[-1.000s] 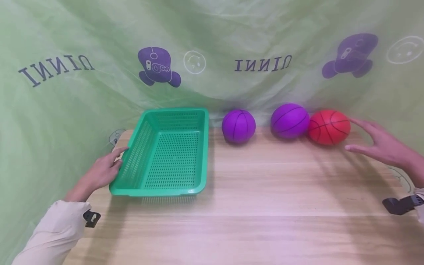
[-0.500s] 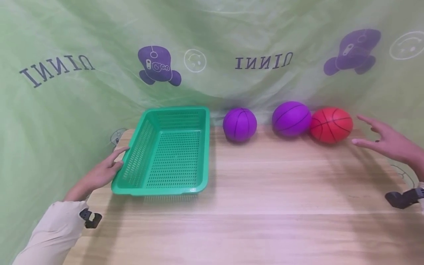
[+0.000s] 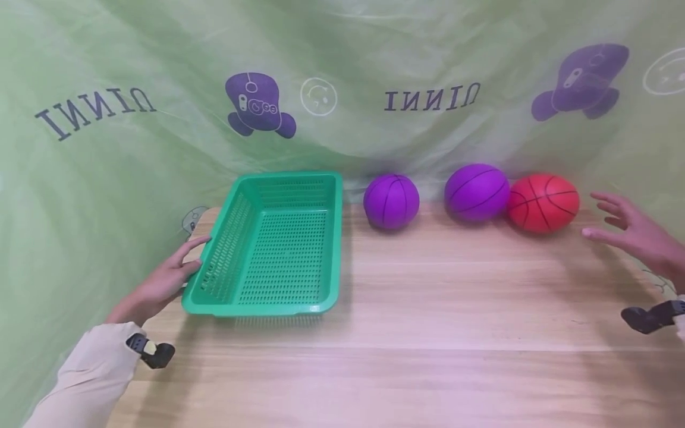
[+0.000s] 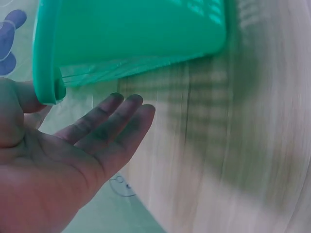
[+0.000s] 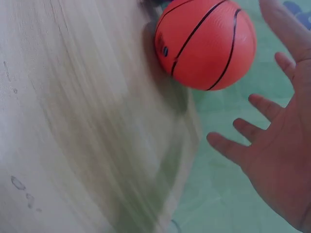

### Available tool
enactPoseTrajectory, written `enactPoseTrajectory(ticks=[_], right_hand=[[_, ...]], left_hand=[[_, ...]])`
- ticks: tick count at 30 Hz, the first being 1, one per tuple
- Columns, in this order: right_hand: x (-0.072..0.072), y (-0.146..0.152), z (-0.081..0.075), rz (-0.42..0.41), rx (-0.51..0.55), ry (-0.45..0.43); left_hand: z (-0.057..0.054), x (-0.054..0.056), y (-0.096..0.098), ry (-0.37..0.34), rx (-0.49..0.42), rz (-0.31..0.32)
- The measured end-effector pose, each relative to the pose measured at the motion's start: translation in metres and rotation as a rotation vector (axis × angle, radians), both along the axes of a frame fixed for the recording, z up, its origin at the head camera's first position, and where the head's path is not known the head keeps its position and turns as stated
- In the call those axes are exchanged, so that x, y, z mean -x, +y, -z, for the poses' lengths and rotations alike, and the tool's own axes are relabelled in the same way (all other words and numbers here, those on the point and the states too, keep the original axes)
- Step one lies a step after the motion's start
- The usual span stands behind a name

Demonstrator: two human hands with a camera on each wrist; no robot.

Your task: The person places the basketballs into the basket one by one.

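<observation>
In the head view, a rectangular green plastic basket with perforated walls and base (image 3: 257, 310) stands at the left of a pale wood-grained tabletop (image 3: 428, 309). A person's left hand (image 3: 163, 282) touches its left rim. To the right of the basket, near the back edge, sits a round purple ball with dark seams (image 3: 392, 201). Farther right, a second purple ball with dark seams (image 3: 477, 193) sits beside a red ball with black seams (image 3: 543, 203), apparently touching it. The right hand (image 3: 637, 232) hangs just right of the red ball, a gap between them. A light green printed cloth (image 3: 353, 35) rises behind.

In the left wrist view, three fingers (image 4: 129, 133) lie nearly straight and slightly apart below the basket's rim. The thumb's exact contact is hidden here, but nothing suggests a full grasp.

In the right wrist view, the fingers (image 5: 228, 148) are spread wide and have hold of nothing; the red ball rests near the tabletop's edge.

As far as the views show, all three balls are outside the basket and out of hand. Whether their present arrangement is finished cannot be told.
</observation>
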State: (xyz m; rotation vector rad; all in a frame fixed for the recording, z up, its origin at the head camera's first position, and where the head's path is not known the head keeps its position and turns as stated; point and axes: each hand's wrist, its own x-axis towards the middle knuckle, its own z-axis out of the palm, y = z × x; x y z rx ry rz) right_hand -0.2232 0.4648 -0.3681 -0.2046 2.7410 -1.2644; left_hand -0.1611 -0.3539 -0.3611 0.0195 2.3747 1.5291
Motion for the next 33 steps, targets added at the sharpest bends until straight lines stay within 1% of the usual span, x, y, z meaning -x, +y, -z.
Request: enactPoseTrajectory(ticks=[3,7,8,9,12,16,18,20,21,22,27,33], right_hand=[[0.003,0.003,0.007,0.014,0.049,-0.013],[0.013,0.004,0.016,0.019,0.101,-0.025],[0.015,0.004,0.018,0.023,0.124,-0.028],[0.018,0.004,0.02,0.027,0.176,-0.033],[0.023,0.003,0.025,0.054,0.29,-0.039],[0.027,0.002,0.032,0.09,0.383,-0.006],[0.03,0.001,0.035,0.092,0.426,0.006],[0.033,0.0,0.038,0.09,0.47,-0.003],[0.035,-0.001,0.039,0.086,0.471,-0.01],[0.036,-0.002,0.04,0.085,0.447,-0.014],[0.046,-0.009,0.036,0.085,0.28,-0.042],[0.059,-0.01,0.029,0.069,0.218,-0.061]], left_hand=[[0.0,0.001,0.0,-0.044,-0.09,-0.041],[0.0,0.001,-0.001,-0.091,-0.209,-0.089],[-0.001,0.001,-0.001,-0.103,-0.232,-0.098],[0.0,0.0,-0.001,-0.114,-0.247,-0.105],[0.0,-0.001,0.001,-0.132,-0.25,-0.116],[-0.001,-0.001,0.002,-0.134,-0.239,-0.122],[-0.002,0.0,0.002,-0.131,-0.244,-0.124],[-0.002,0.0,0.003,-0.132,-0.253,-0.127],[-0.002,0.0,0.003,-0.134,-0.252,-0.128],[-0.002,0.0,0.003,-0.137,-0.255,-0.132],[-0.003,-0.002,0.002,-0.14,-0.261,-0.144],[-0.003,0.0,0.003,-0.138,-0.258,-0.15]])
